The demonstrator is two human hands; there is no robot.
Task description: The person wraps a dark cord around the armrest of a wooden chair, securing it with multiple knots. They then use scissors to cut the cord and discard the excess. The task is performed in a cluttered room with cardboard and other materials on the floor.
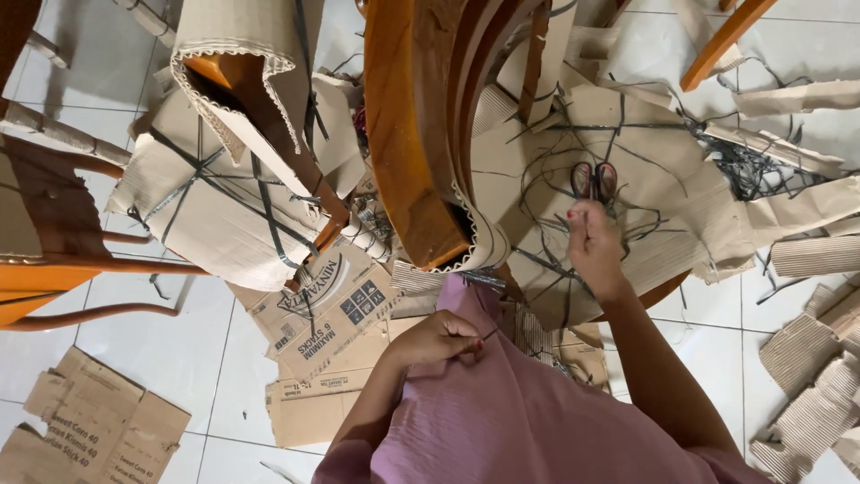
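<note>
My left hand (441, 337) is closed near my pink shirt, pinching the end of a thin dark strap (488, 334). Further out, my right hand (591, 242) has its fingers closed, seemingly on strands of the same dark strapping. It is just below a pair of scissors with red handles (594, 179) lying on brown cardboard (645, 170). Right in front of me stands a curved orange-brown wooden chair part (403, 134), partly wrapped in corrugated cardboard (484, 233).
Flattened printed cartons (327, 305) lie on the white tiled floor (179, 350). A wrapped bundle tied with dark straps (215, 206) is at the left beside wooden chair frames (54, 269). Corrugated scraps (815, 394) and loose strap tangles (752, 170) lie at the right.
</note>
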